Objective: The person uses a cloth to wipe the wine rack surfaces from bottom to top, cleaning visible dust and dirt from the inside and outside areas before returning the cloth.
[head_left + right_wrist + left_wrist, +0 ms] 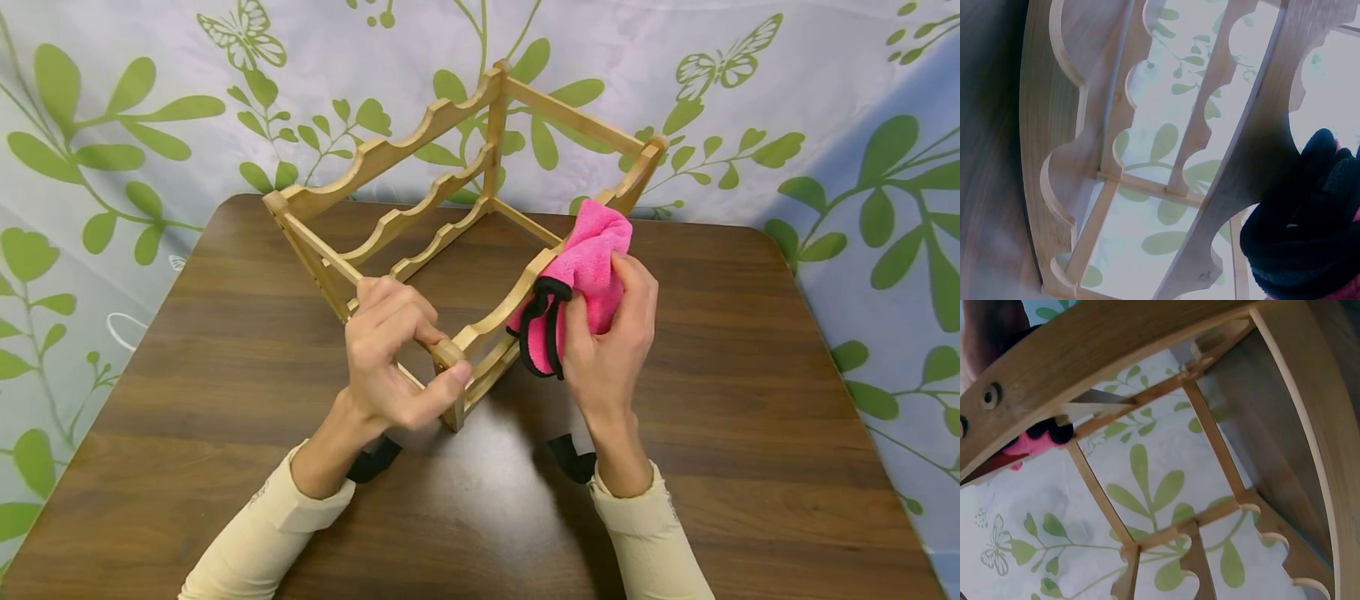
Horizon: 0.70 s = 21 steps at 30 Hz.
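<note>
A light wooden rack (371, 162) with scalloped rails stands tilted on the table. My left hand (393, 358) grips its near corner, thumb at the post end and fingers over the side bar. In my right hand (611, 342) is a bunched pink cloth (596, 250) with black edging, pinched between thumb and fingers. The cloth lies against the near upper scalloped rail (517, 292). The right wrist view shows the cloth's dark edging (1297, 250) beside a scalloped rail. From the left wrist, the rack's curved beam (1116, 350) crosses close to the camera.
The brown wooden table (750, 400) extends to both sides of the rack. Behind it hangs a pale backdrop (315, 50) with green leaves and butterflies. Dark straps (375, 461) are at both wrists.
</note>
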Motion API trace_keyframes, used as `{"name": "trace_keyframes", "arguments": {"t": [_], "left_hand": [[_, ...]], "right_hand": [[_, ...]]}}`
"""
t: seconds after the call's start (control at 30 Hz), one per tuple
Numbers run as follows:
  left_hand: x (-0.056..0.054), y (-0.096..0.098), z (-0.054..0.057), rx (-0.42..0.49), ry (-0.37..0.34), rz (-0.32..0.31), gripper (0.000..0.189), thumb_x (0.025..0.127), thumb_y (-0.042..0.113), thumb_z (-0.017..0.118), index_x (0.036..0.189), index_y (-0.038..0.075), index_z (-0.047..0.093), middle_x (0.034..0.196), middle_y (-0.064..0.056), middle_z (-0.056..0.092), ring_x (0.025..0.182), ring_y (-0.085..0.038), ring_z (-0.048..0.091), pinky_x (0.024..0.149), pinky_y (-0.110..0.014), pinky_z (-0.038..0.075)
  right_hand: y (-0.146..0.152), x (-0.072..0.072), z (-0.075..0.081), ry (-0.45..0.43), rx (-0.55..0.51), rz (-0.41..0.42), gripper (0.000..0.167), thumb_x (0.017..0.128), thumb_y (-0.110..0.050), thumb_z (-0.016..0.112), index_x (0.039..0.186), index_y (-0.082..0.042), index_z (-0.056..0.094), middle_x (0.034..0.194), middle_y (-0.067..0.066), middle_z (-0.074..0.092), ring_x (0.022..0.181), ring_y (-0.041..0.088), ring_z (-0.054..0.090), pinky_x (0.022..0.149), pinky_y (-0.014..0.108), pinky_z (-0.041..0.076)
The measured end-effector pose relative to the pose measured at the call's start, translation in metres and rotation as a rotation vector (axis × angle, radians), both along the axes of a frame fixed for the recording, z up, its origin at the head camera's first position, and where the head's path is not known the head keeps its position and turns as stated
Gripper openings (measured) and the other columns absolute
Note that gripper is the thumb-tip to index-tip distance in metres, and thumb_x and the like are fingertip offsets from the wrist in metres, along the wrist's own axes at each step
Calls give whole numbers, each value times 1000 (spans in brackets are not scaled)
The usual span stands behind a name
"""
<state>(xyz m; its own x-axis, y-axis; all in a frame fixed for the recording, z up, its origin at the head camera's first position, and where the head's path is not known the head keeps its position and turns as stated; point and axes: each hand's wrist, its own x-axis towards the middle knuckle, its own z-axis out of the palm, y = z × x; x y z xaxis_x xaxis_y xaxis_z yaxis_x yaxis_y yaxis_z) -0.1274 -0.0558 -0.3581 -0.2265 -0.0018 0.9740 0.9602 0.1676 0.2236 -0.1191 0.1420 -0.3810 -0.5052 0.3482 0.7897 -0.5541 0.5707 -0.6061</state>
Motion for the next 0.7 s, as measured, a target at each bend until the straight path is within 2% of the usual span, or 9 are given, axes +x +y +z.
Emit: {"name": "trace_keyframes", "arguments": {"t": [0.13, 0.2, 0.3, 0.37, 0.43, 0.53, 0.6, 0.7], "left_hand": [[-2, -5, 2, -36, 8, 16, 38, 82, 34, 63, 58, 9, 47, 55, 0, 45, 56, -20, 38, 66, -39, 24], [0, -7, 4, -86, 12, 64, 40, 85, 36, 64, 60, 9, 48, 57, 0, 46, 58, -21, 38, 65, -40, 25], [6, -9, 6, -199, -9, 169, 39, 87, 37, 65, 64, 7, 55, 62, -1, 52, 63, -23, 44, 67, -42, 30], [10, -10, 8, -259, -31, 204, 38, 89, 36, 66, 67, 5, 60, 65, -3, 56, 67, -24, 48, 69, -45, 33], [12, -11, 8, -282, -56, 188, 37, 89, 35, 66, 67, 6, 62, 66, -3, 57, 68, -24, 50, 70, -46, 34], [10, -12, 8, -258, -60, 117, 38, 88, 34, 67, 62, 8, 59, 62, 0, 53, 65, -22, 47, 70, -44, 31], [8, -11, 7, -224, -41, 84, 40, 88, 34, 67, 59, 9, 57, 59, 1, 51, 63, -21, 45, 68, -43, 29], [5, -11, 6, -184, -2, 68, 43, 90, 37, 65, 59, 9, 57, 58, 1, 51, 61, -21, 45, 67, -42, 28]], "right_hand": [[0, 0, 1, 10, -32, 10, 38, 83, -2, 67, 120, 6, 58, 120, 17, 59, 112, 26, 54, 92, 38, 48], [-1, 1, 2, 15, -82, 31, 42, 83, -1, 68, 122, 7, 56, 121, 15, 59, 111, 26, 55, 92, 37, 50], [-2, 2, 4, 45, -206, 50, 48, 80, 1, 69, 124, 9, 52, 122, 13, 57, 113, 28, 56, 96, 39, 48], [-1, 4, 9, 78, -291, 64, 51, 78, 3, 69, 124, 9, 51, 123, 13, 56, 113, 30, 56, 96, 41, 49], [-1, 6, 14, 114, -337, 79, 51, 76, 4, 69, 123, 9, 52, 121, 14, 57, 111, 32, 57, 95, 41, 49], [-3, 13, 21, 149, -340, 139, 50, 75, 5, 69, 121, 10, 53, 117, 17, 59, 102, 34, 59, 87, 38, 54], [-8, 20, 23, 168, -322, 192, 49, 74, 3, 69, 119, 14, 53, 115, 20, 60, 99, 35, 60, 84, 37, 55], [-21, 28, 23, 219, -291, 255, 51, 76, -5, 75, 115, 19, 52, 112, 24, 59, 99, 36, 58, 85, 37, 54]]}}
